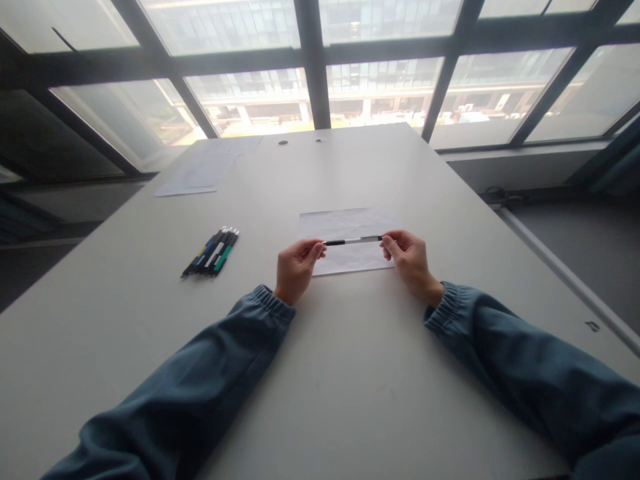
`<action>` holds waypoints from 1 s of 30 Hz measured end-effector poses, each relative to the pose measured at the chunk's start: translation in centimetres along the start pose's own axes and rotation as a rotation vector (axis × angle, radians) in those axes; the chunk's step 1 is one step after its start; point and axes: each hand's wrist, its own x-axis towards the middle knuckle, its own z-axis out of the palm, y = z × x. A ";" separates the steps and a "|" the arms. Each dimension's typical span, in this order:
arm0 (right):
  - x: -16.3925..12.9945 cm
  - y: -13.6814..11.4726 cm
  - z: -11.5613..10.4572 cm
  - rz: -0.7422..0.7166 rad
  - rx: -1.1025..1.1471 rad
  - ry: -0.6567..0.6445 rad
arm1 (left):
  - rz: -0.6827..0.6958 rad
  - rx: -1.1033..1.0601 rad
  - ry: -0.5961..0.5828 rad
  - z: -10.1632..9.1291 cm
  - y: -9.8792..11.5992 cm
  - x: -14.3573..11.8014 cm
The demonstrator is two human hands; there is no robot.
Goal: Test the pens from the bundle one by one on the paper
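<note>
Head view: a pen [353, 241] is held level above a sheet of paper [347, 249] on the table [320, 373]. One end is pinched by the fingers of the left hand [296, 269], the other by those of the right hand [410, 261], both closed on it. The barrel appears to be in two parts, though this is too small to confirm. An even, straight grip over the paper is advised. A bundle of pens [212, 252] lies well apart to the left.

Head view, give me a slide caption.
Left hand and right hand hold a pen level above paper.
</note>
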 end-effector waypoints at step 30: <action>-0.1 -0.4 0.1 0.006 0.000 0.005 | 0.017 0.005 -0.023 0.0 0.2 0.0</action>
